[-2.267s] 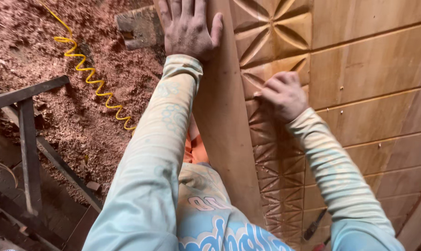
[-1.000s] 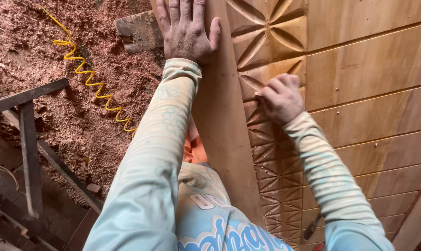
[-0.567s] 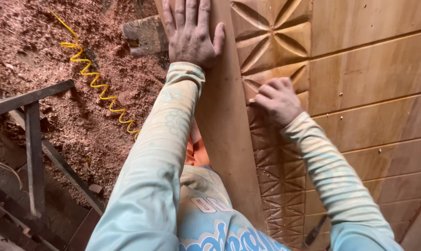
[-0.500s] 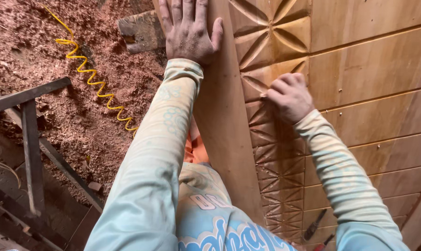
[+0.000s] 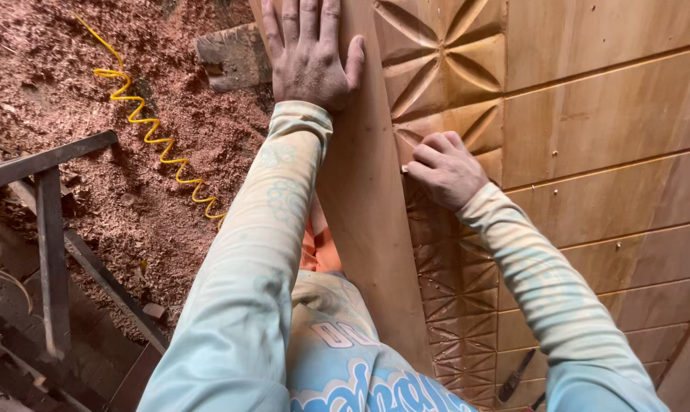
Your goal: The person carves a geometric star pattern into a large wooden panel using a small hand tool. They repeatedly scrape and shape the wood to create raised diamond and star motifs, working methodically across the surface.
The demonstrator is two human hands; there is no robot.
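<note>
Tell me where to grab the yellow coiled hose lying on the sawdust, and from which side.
Judging by its pose, grip the yellow coiled hose mid-coil from above: it lies flat and exposed on the sawdust, clear of the left hand.

A woodworking shop was shown. The floor (image 5: 131, 214) was covered thickly with reddish sawdust and shavings, heaped against a rough wood block (image 5: 234, 57). A coiled yellow air hose (image 5: 150, 133), of the kind used with pneumatic tools, was laid across the sawdust. A large wooden door (image 5: 604, 137) of bare, unfinished timber filled the right side, made of plain panels, with a strip of carved star-and-diamond patterns (image 5: 444, 69) cut along it. A dark frame (image 5: 51, 229) of rough bars was seen at the left, and a dark-handled tool (image 5: 516, 375) was lying on the door near the lower edge.
</note>
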